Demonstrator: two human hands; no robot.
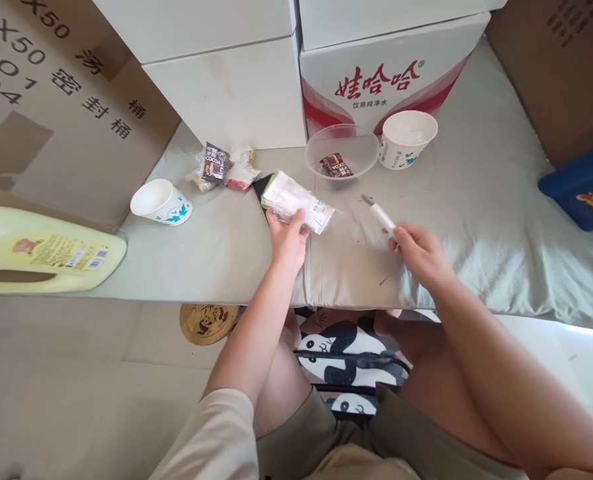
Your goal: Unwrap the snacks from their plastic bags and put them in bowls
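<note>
My left hand (289, 237) is closed on a flat white packet (296, 199) in clear wrapping, thumb on top and fingers underneath. Behind that packet a green edge and the corner of a flat black thing (262, 189) show; I cannot tell whether the hand touches them. My right hand (421, 252) grips a slim white-handled tool (382, 217) with a short grey tip that points away to the upper left. Beyond the hands stands a clear plastic bowl (314, 162) with a brown cocoa packet (336, 165) in it.
White paper cups stand left (159, 202) and right (407, 143). Small wrapped packets (219, 163) lie at the back left. A yellow jug (94, 250) rests at far left, a blue container (584, 187) at far right. Stacked boxes (386, 80) rise behind the cloth-covered surface (226, 260).
</note>
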